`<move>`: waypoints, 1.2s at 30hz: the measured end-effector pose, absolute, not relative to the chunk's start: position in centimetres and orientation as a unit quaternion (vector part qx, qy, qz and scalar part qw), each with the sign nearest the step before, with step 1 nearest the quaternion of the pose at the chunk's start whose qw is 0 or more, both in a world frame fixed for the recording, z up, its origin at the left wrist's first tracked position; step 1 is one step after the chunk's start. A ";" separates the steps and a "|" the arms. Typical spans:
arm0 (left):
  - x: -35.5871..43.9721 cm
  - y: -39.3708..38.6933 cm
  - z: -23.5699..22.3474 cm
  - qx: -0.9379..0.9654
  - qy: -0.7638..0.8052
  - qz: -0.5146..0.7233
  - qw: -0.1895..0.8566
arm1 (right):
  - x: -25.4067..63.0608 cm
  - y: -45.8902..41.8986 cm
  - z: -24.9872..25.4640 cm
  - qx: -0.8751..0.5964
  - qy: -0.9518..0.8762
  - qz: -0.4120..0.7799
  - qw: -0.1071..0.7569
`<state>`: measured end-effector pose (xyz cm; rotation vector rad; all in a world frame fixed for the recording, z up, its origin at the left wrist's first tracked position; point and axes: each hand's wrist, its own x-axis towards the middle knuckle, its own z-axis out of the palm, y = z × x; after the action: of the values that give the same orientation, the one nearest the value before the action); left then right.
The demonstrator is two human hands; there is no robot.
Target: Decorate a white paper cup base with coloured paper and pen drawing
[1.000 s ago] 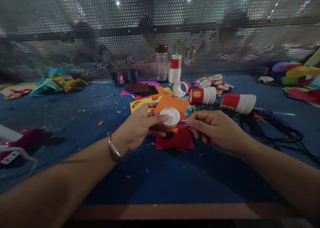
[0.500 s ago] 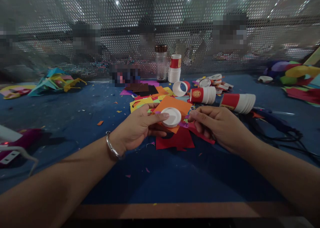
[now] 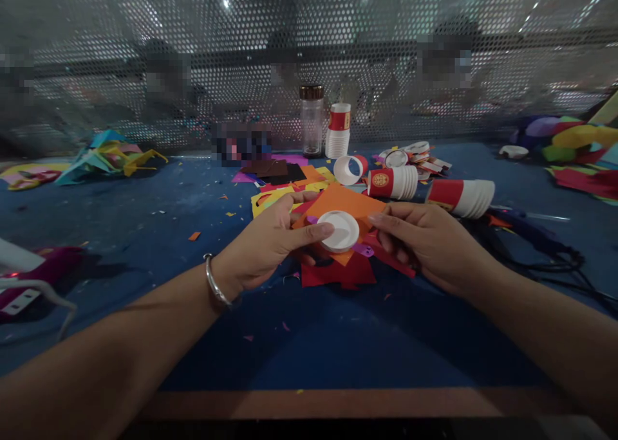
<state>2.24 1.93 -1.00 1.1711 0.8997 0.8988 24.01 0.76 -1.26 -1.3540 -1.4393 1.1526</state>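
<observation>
Gripping white disc (image 3: pixel 346 233) over orange paper (image 3: pixel 344 199) with left hand (image 3: pixel 273 239), pinching paper's edge mid-frame with right hand (image 3: pixel 427 242), best without slipping.

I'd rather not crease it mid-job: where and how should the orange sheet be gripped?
I'd pinch the orange sheet at its right corner, coming from the right: it looks thin and flat, that corner juts past the white disc, and the left hand crowds the opposite side.

The orange paper (image 3: pixel 347 199) hides part of the left hand (image 3: pixel 273 237) from us; we see the purple power strip (image 3: pixel 53 266) cut by the left edge.
</observation>
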 end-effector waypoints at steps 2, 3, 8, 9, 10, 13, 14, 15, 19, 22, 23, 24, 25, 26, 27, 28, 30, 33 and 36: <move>2.2 2.1 -1.0 0.506 0.403 0.398 0.650 | 24.0 0.8 -1.3 -0.533 -0.572 0.465 0.414; 2.2 2.2 -1.0 0.502 0.405 0.407 0.647 | 24.0 0.8 -1.3 -0.533 -0.571 0.468 0.413; 2.2 2.6 -1.2 0.479 0.423 0.467 0.611 | 24.0 0.7 -1.2 -0.527 -0.574 0.485 0.396; 2.1 2.6 -1.2 0.473 0.426 0.476 0.606 | 24.0 0.6 -1.2 -0.524 -0.579 0.487 0.391; 2.1 2.7 -1.2 0.469 0.427 0.483 0.603 | 24.1 0.6 -1.3 -0.522 -0.583 0.488 0.387; 1.9 2.8 -1.2 0.476 0.424 0.483 0.600 | 24.1 0.7 -1.4 -0.521 -0.593 0.487 0.374; 1.8 2.8 -1.2 0.487 0.423 0.474 0.599 | 24.2 0.7 -1.4 -0.522 -0.593 0.487 0.373; 1.6 2.8 -1.2 0.501 0.423 0.460 0.599 | 24.2 0.7 -1.5 -0.523 -0.591 0.489 0.372; 1.2 2.8 -0.8 0.563 0.425 0.391 0.591 | 24.2 0.8 -1.7 -0.520 -0.577 0.509 0.372; 1.0 2.7 -0.5 0.588 0.404 0.359 0.602 | 24.2 0.8 -1.7 -0.514 -0.581 0.509 0.372; 1.0 2.6 -0.5 0.590 0.394 0.354 0.609 | 24.2 0.8 -1.7 -0.514 -0.583 0.507 0.373; 1.0 2.6 -0.4 0.593 0.387 0.351 0.613 | 24.2 0.8 -1.7 -0.513 -0.585 0.506 0.373; 1.1 2.5 -0.4 0.596 0.385 0.350 0.612 | 24.2 0.8 -1.7 -0.512 -0.586 0.504 0.375; 1.1 2.5 -0.4 0.599 0.387 0.352 0.607 | 24.2 0.7 -1.6 -0.512 -0.586 0.503 0.376; 1.1 2.5 -0.5 0.601 0.390 0.355 0.601 | 24.2 0.7 -1.6 -0.511 -0.586 0.502 0.379; 1.1 2.5 -0.5 0.599 0.395 0.360 0.597 | 24.2 0.7 -1.6 -0.513 -0.584 0.500 0.381; 1.0 2.5 -0.6 0.585 0.401 0.366 0.602 | 24.2 0.7 -1.5 -0.518 -0.577 0.498 0.389; 0.9 2.5 -0.5 0.544 0.408 0.328 0.655 | 24.2 0.6 -1.5 -0.523 -0.561 0.499 0.404; 0.9 2.5 -0.5 0.511 0.418 0.283 0.696 | 24.1 0.7 -1.5 -0.525 -0.556 0.497 0.410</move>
<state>0.89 2.49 -0.45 1.1396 0.9336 0.6315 24.13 0.69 -1.48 -1.3227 -1.4001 1.2526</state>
